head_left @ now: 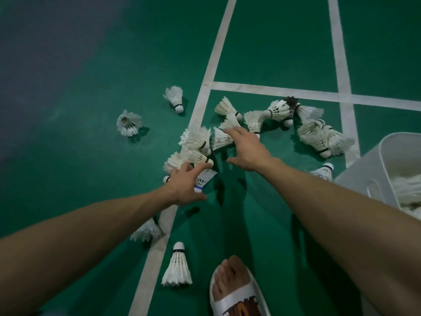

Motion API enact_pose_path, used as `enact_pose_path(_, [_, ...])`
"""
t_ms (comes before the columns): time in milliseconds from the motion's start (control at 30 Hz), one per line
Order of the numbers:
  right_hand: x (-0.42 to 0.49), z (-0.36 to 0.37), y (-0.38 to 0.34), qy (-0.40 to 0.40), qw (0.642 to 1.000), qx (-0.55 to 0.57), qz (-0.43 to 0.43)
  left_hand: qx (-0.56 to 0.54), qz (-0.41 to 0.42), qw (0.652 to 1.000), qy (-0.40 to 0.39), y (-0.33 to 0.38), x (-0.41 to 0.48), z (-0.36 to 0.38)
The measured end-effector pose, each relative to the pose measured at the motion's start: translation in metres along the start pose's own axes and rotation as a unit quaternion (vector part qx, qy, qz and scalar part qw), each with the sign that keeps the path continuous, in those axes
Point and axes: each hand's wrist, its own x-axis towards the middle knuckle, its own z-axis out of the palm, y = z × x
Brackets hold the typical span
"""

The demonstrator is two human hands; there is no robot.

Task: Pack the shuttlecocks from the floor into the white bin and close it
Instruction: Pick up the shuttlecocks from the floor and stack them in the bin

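Green floor (91, 87): left hand (184, 187) grips blue-banded shuttlecock (204, 179); right hand (248, 151), fingers (230, 133) spread, touches the pile (198, 140).

The left hand (184, 185) and right hand (247, 151) are bare, like both forearms (341, 213). At bottom centre, a foot (230, 277) wears a white slide sandal (237, 299) with brown-orange lettering.

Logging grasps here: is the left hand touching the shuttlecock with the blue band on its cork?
Touching. The head view shows the left hand pinching the blue-banded shuttlecock, with the thumb below its cork, the fingers over its feathers, and no gap between.
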Motion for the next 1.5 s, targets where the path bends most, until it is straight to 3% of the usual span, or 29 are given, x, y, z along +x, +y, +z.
enact_pose_path(200, [0.023, 0.016, -0.003, -0.053, 0.999, -0.014, 0.001, -0.055, 0.028, 0.997, 0.041, -0.011, 0.007, -0.003])
enact_pose_path(333, [0.024, 0.023, 0.0, -0.027, 0.999, -0.044, -0.002, -0.116, 0.045, 0.991, 0.048, -0.02, 0.008, -0.006])
enact_pose_path(533, [0.019, 0.018, 0.009, -0.002, 0.998, -0.07, -0.003, -0.105, 0.049, 0.992, 0.043, -0.013, 0.01, -0.009])
enact_pose_path(933, [-0.027, -0.017, 0.028, 0.004, 0.998, 0.043, 0.041, -0.169, 0.06, 0.983, 0.039, 0.011, -0.007, -0.016])
enact_pose_path(1133, [-0.046, -0.03, 0.036, -0.007, 0.996, 0.08, 0.039, -0.111, 0.066, 0.992, 0.002, 0.025, -0.006, -0.021])
enact_pose_path(1300, [-0.056, -0.041, 0.04, -0.006, 0.996, 0.086, 0.03, -0.048, 0.097, 0.993, 0.035, 0.043, 0.004, -0.017])
enact_pose_path(1500, [-0.062, -0.053, 0.049, 0.008, 0.994, 0.104, 0.033, 0.048, 0.097, 0.994, -0.017, 0.046, 0.02, -0.012])
